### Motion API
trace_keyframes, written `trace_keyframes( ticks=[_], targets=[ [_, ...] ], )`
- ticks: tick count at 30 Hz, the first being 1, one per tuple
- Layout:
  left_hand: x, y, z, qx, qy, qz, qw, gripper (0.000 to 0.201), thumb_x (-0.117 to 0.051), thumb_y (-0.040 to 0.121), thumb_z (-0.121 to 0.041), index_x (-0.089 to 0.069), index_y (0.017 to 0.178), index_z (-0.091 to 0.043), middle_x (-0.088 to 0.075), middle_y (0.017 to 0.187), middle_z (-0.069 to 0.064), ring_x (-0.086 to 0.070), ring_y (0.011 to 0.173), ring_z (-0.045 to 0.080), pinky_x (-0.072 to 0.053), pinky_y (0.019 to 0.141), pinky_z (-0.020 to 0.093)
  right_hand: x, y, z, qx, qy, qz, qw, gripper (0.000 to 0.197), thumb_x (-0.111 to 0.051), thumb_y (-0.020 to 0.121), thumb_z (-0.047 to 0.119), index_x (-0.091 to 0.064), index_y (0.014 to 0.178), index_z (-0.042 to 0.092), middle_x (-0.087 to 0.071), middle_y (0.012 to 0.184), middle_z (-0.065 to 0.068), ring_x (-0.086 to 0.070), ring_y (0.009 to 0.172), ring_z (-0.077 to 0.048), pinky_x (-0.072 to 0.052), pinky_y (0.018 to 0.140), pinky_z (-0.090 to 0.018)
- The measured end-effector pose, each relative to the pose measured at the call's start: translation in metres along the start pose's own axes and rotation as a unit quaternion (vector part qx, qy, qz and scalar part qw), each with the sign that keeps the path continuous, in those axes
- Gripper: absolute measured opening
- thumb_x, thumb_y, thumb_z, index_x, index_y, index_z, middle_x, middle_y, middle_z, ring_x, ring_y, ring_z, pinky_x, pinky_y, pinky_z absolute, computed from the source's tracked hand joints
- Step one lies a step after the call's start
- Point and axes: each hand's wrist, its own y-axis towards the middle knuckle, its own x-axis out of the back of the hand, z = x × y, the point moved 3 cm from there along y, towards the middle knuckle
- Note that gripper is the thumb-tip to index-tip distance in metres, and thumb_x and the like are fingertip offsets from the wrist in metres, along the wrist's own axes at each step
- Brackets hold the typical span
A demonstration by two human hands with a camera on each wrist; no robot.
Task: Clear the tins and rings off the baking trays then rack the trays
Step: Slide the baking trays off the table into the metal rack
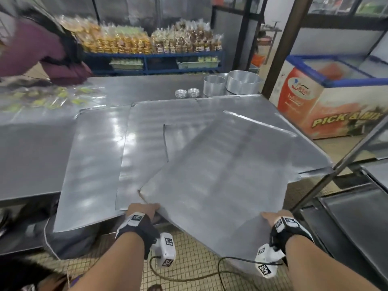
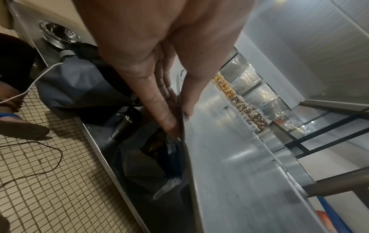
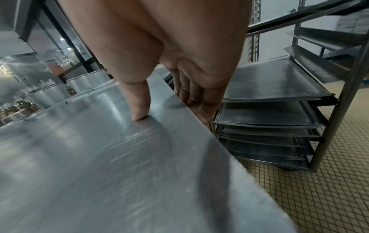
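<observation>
Left hand: we see our left hand (image 1: 142,208) at 7 o'clock in the head view, pinching the near left corner of the top tray (image 1: 220,175); thumb on top, fingers (image 2: 159,102) straight beneath the edge
Right hand: our right hand (image 1: 270,217) at 5 o'clock pinches the tray's near right edge the same way; thumb pressed on the upper face, fingers (image 3: 197,100) under the rim
Top tray: skewed clockwise against the trays below; its near part overhangs the tabletop (image 1: 31,148) above the tiled floor (image 1: 189,259); its far corner points to 1 o'clock
Left wrist view only: below the tabletop we make out a lower shelf with a dark bag (image 2: 79,88), a dark flask and a metal bowl (image 2: 58,34); a sandalled foot at 9 o'clock
Right wrist view only: the rack (image 3: 347,94) shows its runners holding perforated trays; we count at least four stacked low, with slanted ones above; the exact number we cannot tell
Head view only: a second person in a purple sleeve (image 1: 42,53) leans in at 10 o'clock; shelves of bagged goods at 12 o'clock; a chest freezer (image 1: 327,97) at 2 o'clock
Trays on the tabletop: three lying flat that we can separate, plus the one we hold
Tins and rings: two tall round tins (image 1: 231,84) at 1 o'clock beyond the trays; two small stacks of little tins (image 1: 187,93) just left of them; all off the trays
</observation>
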Motion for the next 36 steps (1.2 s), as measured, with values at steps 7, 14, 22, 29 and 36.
trace_keyframes(
  ticks=[7, 14, 22, 29, 36],
  targets=[
    [-0.024, -0.045, -0.005, -0.047, 0.046, 0.003, 0.998, 0.041, -0.08, 0.078, -0.026, -0.068, 0.111, -0.005, -0.073, 0.104, 0.012, -0.072, 0.095, 0.028, -0.062, 0.079, 0.036, 0.009, 0.013, -0.015, 0.018, 0.092, 0.003, 0.996, 0.068, -0.087, 0.062, 0.037, -0.065, 0.112, -0.004, -0.07, 0.107, -0.019, -0.068, 0.091, -0.033, -0.055, 0.086, -0.039],
    [0.002, -0.05, -0.056, -0.068, 0.198, -0.033, 0.977, 0.032, -0.054, 0.09, -0.041, -0.062, 0.117, -0.026, -0.067, 0.113, -0.001, -0.063, 0.1, 0.023, -0.05, 0.083, 0.023, 0.007, 0.006, -0.006, 0.023, 0.154, 0.023, 0.988, 0.067, -0.092, 0.044, 0.042, -0.065, 0.086, -0.002, -0.072, 0.078, -0.017, -0.071, 0.07, -0.03, -0.058, 0.079, -0.044],
    [0.023, 0.027, -0.122, -0.058, 0.175, 0.043, 0.982, 0.053, -0.078, 0.073, -0.038, -0.064, 0.118, -0.015, -0.069, 0.113, 0.006, -0.068, 0.102, 0.026, -0.056, 0.08, 0.026, -0.013, -0.017, 0.04, 0.001, 0.199, 0.036, 0.979, 0.055, -0.094, 0.043, 0.035, -0.072, 0.077, -0.003, -0.073, 0.074, -0.018, -0.072, 0.07, -0.034, -0.06, 0.076, -0.048],
    [0.017, 0.103, -0.188, -0.159, 0.229, 0.068, 0.958, 0.056, -0.075, 0.071, -0.033, -0.066, 0.122, -0.011, -0.069, 0.114, 0.01, -0.07, 0.099, 0.027, -0.06, 0.082, 0.03, -0.037, -0.029, 0.078, -0.052, 0.222, 0.008, 0.974, 0.04, -0.091, 0.057, 0.036, -0.071, 0.048, 0.004, -0.072, 0.071, -0.015, -0.073, 0.075, -0.035, -0.059, 0.082, -0.049],
    [-0.003, 0.152, -0.238, -0.188, 0.434, 0.113, 0.874, 0.06, -0.067, 0.062, -0.052, -0.063, 0.117, -0.028, -0.066, 0.116, -0.003, -0.066, 0.106, 0.023, -0.051, 0.084, 0.025, -0.062, -0.032, 0.108, -0.101, 0.224, -0.024, 0.969, 0.058, -0.089, 0.06, 0.044, -0.068, 0.087, -0.003, -0.071, 0.077, -0.013, -0.067, 0.066, -0.026, -0.049, 0.058, -0.028]
  ],
)
